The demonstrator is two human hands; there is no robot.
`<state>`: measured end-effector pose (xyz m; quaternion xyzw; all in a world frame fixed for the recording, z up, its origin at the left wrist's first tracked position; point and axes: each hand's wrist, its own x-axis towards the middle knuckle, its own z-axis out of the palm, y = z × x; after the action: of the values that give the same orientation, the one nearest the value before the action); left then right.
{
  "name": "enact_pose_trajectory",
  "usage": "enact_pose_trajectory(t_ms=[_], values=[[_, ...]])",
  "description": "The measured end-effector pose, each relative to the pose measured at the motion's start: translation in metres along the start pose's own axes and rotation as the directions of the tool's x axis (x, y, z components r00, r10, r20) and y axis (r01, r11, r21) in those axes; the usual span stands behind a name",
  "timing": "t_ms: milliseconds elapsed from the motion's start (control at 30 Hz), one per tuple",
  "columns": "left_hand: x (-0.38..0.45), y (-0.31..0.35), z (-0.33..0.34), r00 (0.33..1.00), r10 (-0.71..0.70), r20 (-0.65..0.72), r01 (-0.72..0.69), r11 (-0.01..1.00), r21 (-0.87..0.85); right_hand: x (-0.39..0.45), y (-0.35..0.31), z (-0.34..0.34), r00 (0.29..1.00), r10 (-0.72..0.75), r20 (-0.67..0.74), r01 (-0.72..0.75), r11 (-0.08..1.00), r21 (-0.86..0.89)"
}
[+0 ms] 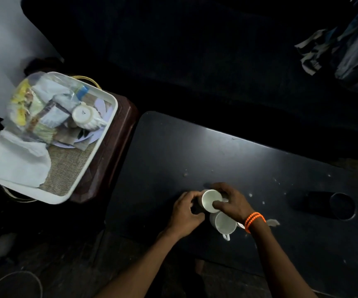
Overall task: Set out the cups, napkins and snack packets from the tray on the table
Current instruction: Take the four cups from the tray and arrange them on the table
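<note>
Both hands meet at a white cup [209, 198] on the dark table [249, 160]. My right hand [230, 201] grips its rim, thumb inside the mouth. My left hand [185, 214] curls around its left side. A second white cup [224, 224] with a handle stands just below, partly under my right wrist. The white tray [70, 191] sits left on a brown stool, holding another white cup [84, 115] on its side, white napkins [16, 166], snack packets [34, 104] and a clear bottle with a blue cap [81, 91].
The table has a round cup-holder hole [342, 206] at its right end and small crumbs scattered about. Crumpled cloth [345, 46] lies at top right. A brown stool [113, 151] supports the tray. A cable loop [19, 282] lies on the floor at lower left.
</note>
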<state>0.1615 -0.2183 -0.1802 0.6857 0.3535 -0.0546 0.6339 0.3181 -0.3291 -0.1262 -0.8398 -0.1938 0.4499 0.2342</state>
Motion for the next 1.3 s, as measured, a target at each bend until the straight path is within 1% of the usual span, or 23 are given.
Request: enact_pose_trajectory(t_ms=[67,133,200,267,333,400,433,467,500,533,633,700,767,833,867,933,967,1033,1100,1133,1167,1233,1300], values=[[0.007,0.001,-0.019,0.999,-0.001,-0.055,0.004,0.999,0.047,0.004,-0.011,-0.002,1.0,-0.009,-0.014,0.01,0.999,0.051],[0.017,0.006,-0.051,0.982,0.024,-0.188,-0.016,0.999,0.043,0.014,-0.026,-0.001,0.999,-0.007,-0.043,0.011,0.996,0.093],[0.026,0.015,-0.093,0.935,0.07,-0.348,-0.057,0.997,0.047,0.026,-0.049,0.005,0.997,-0.016,-0.079,0.025,0.993,0.114],[0.032,0.027,-0.142,0.856,0.128,-0.5,-0.088,0.991,0.102,0.043,-0.078,0.02,0.993,-0.07,-0.098,0.082,0.989,0.125],[0.035,0.039,-0.19,0.759,0.202,-0.619,-0.088,0.974,0.21,0.06,-0.117,0.041,0.99,-0.123,-0.07,0.131,0.982,0.133],[0.041,0.048,-0.231,0.645,0.267,-0.716,-0.029,0.945,0.326,0.075,-0.162,0.065,0.981,-0.19,-0.041,0.194,0.968,0.161],[0.045,0.052,-0.249,0.602,0.263,-0.754,0.026,0.937,0.348,0.081,-0.186,0.077,0.972,-0.234,-0.04,0.237,0.955,0.178],[0.05,0.057,-0.265,0.582,0.231,-0.779,0.091,0.934,0.345,0.087,-0.209,0.088,0.96,-0.275,-0.046,0.279,0.94,0.196],[0.055,0.062,-0.279,0.586,0.187,-0.789,0.152,0.931,0.333,0.092,-0.231,0.099,0.948,-0.312,-0.056,0.317,0.925,0.212],[0.06,0.066,-0.292,0.607,0.144,-0.781,0.196,0.926,0.323,0.096,-0.251,0.108,0.938,-0.341,-0.063,0.346,0.91,0.23],[0.075,0.074,-0.322,0.722,0.056,-0.689,0.253,0.906,0.339,0.1,-0.299,0.126,0.919,-0.389,-0.062,0.389,0.874,0.292],[0.082,0.077,-0.334,0.775,0.029,-0.631,0.256,0.899,0.355,0.1,-0.309,0.134,0.915,-0.399,-0.066,0.397,0.857,0.327],[0.086,0.08,-0.34,0.787,0.016,-0.617,0.262,0.896,0.358,0.101,-0.304,0.137,0.929,-0.363,-0.069,0.362,0.857,0.366],[0.09,0.082,-0.343,0.779,-0.002,-0.627,0.281,0.895,0.346,0.103,-0.29,0.139,0.946,-0.314,-0.078,0.321,0.877,0.357],[0.09,0.083,-0.344,0.771,-0.024,-0.636,0.293,0.901,0.32,0.104,-0.282,0.138,0.955,-0.284,-0.084,0.295,0.885,0.36],[0.088,0.084,-0.342,0.742,-0.076,-0.666,0.296,0.929,0.224,0.109,-0.271,0.134,0.982,-0.182,-0.057,0.188,0.874,0.448],[0.084,0.084,-0.34,0.735,-0.092,-0.672,0.269,0.949,0.165,0.111,-0.267,0.134,0.99,-0.135,-0.029,0.131,0.852,0.506],[0.091,0.091,-0.307,0.738,-0.066,-0.672,0.173,0.98,0.095,0.119,-0.24,0.112,0.999,-0.042,-0.013,0.041,0.779,0.626],[0.076,0.081,-0.3,0.679,-0.049,-0.732,0.077,0.997,0.004,0.118,-0.242,0.115,1.0,-0.022,0.016,0.005,0.726,0.687],[0.073,0.079,-0.291,0.658,-0.061,-0.751,0.01,0.997,-0.072,0.119,-0.239,0.111,1.0,-0.017,0.019,-0.001,0.704,0.71],[0.071,0.076,-0.285,0.64,-0.087,-0.763,-0.071,0.983,-0.172,0.118,-0.238,0.108,0.999,-0.025,0.025,-0.001,0.684,0.73],[0.062,0.07,-0.283,0.618,-0.121,-0.777,-0.252,0.906,-0.341,0.117,-0.251,0.11,0.995,-0.074,0.07,-0.005,0.651,0.759],[0.056,0.07,-0.275,0.621,-0.1,-0.778,-0.352,0.851,-0.39,0.115,-0.262,0.107,0.985,-0.134,0.105,-0.004,0.6,0.8]])
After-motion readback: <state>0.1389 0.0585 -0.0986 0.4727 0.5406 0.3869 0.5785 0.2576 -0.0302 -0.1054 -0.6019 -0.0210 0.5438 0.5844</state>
